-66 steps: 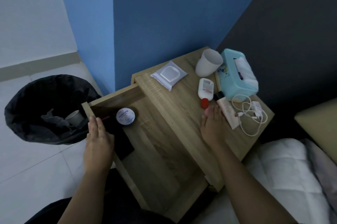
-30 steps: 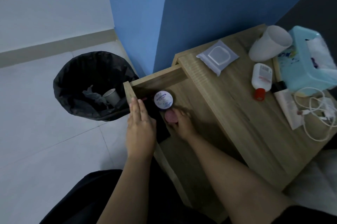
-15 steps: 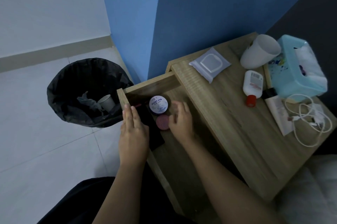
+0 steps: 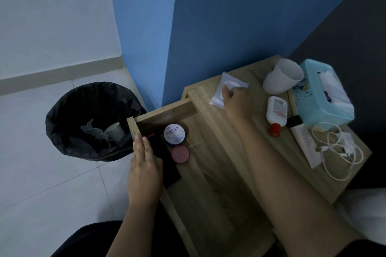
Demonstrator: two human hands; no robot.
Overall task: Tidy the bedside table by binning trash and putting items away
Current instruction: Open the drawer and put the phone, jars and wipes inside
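The wooden bedside table [image 4: 309, 181] has its drawer [image 4: 163, 110] pulled open. Inside the drawer lie a white cream jar [image 4: 174, 134], a round pink tin [image 4: 180, 154] and a flat black item [image 4: 170, 171]. My left hand [image 4: 144, 164] rests flat on the drawer's front edge and holds nothing. My right hand [image 4: 238, 100] reaches across the table top, with its fingers closed on the white wipes pack [image 4: 231, 83], which still lies on the wood.
A black-lined bin [image 4: 62, 114] on the floor to the left holds a paper cup [image 4: 114, 131] and crumpled trash. On the table top are a white cup [image 4: 282, 77], lotion bottle [image 4: 275, 110], teal tissue box [image 4: 325, 93], tube [image 4: 302, 137] and white cable [image 4: 338, 148]. Bedding [image 4: 365, 204] lies at right.
My right hand put the pink tin in the drawer beside the jar, left it there, then moved up to the wipes pack. My left hand stayed on the drawer edge.
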